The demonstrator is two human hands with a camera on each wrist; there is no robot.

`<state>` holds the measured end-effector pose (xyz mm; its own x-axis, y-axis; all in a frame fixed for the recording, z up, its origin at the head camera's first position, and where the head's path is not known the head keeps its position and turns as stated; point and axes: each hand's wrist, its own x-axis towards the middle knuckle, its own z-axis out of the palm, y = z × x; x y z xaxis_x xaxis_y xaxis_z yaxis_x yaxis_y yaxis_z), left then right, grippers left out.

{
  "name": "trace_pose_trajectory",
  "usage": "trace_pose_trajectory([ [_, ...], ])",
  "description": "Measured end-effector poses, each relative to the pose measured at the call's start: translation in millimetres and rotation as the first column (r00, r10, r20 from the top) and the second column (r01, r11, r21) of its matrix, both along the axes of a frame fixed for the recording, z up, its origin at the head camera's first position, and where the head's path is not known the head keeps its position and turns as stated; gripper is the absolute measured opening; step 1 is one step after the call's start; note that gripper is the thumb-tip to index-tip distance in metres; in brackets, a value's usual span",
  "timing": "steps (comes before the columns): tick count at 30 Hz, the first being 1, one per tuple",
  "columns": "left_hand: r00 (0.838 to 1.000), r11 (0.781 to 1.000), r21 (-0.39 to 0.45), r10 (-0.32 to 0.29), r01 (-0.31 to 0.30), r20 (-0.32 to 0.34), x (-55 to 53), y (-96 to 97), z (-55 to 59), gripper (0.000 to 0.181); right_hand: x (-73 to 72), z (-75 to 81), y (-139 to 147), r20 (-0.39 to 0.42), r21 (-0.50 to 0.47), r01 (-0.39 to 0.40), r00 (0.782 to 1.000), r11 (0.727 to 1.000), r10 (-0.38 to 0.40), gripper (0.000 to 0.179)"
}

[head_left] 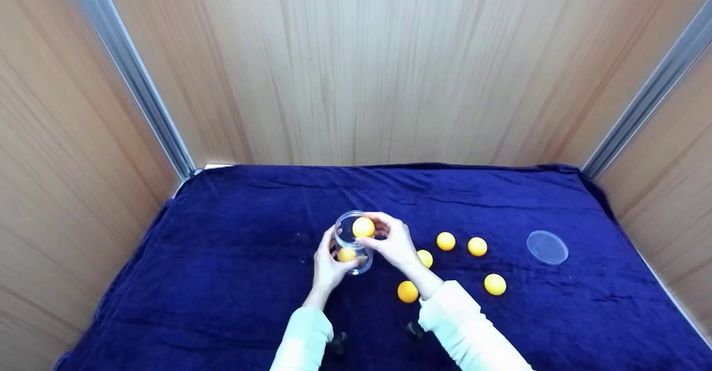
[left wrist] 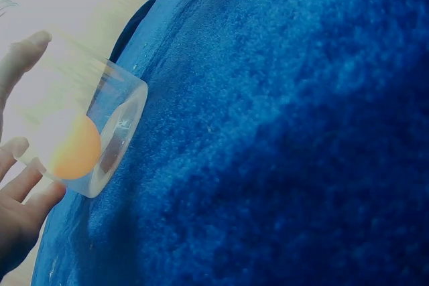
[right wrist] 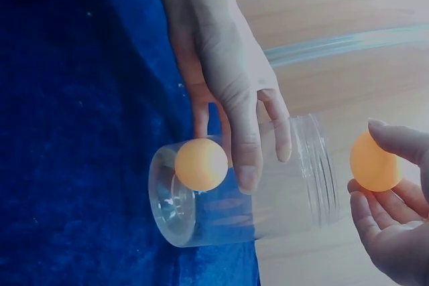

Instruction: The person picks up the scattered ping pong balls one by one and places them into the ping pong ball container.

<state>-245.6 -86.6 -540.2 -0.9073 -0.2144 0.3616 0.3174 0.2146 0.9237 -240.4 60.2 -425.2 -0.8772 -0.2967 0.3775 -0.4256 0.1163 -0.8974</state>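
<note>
My left hand (head_left: 326,271) grips a clear plastic jar (right wrist: 281,199) around its side, with the thumb across the near wall. Inside, close to the jar's bottom, one orange ping-pong ball (right wrist: 201,165) shows through the plastic; the left wrist view shows this ball (left wrist: 74,145) too. Between thumb and fingers, my right hand (head_left: 396,243) pinches another orange ping-pong ball (head_left: 363,227). In the right wrist view this held ball (right wrist: 374,161) is just outside the jar's open, threaded mouth, apart from the rim.
Several loose ping-pong balls (head_left: 445,241) lie on the dark blue cloth (head_left: 222,282) to the right of the hands. Farther right lies a round, clear lid (head_left: 548,247). Wood-grained panels (head_left: 356,70) stand at the back and both sides. Small black objects (head_left: 414,331) sit near the forearms.
</note>
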Motion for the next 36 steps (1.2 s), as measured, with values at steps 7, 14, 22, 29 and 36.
trace_pose_trajectory([
  [7,1.000,1.000,0.011,-0.004,0.004,-0.009,-1.4,0.2,-3.0,0.085,-3.5,-0.6,-4,-0.001,0.002,0.022,1.000,1.000,-0.022,0.042],
  [14,0.999,0.998,0.052,-0.028,0.030,-0.045,-1.7,0.5,-3.7,0.086,-5.3,-3.1,-5,0.022,0.001,0.022,1.000,1.000,-0.022,0.045],
  [22,1.000,1.000,0.005,-0.010,0.010,-0.015,-1.7,-0.2,-4.2,0.085,-5.4,-5.8,-3,0.031,-0.036,0.013,0.999,0.999,-0.012,0.045],
  [29,0.999,1.000,-0.007,-0.009,0.008,-0.036,-1.4,0.1,-5.5,0.082,0.7,-6.1,0,0.051,-0.074,0.025,0.998,0.997,-0.021,0.042],
  [36,0.999,1.000,0.008,-0.009,0.009,-0.043,-1.8,-0.1,-5.0,0.081,9.6,-4.9,4,0.048,-0.064,0.061,0.997,0.996,-0.058,0.039],
])
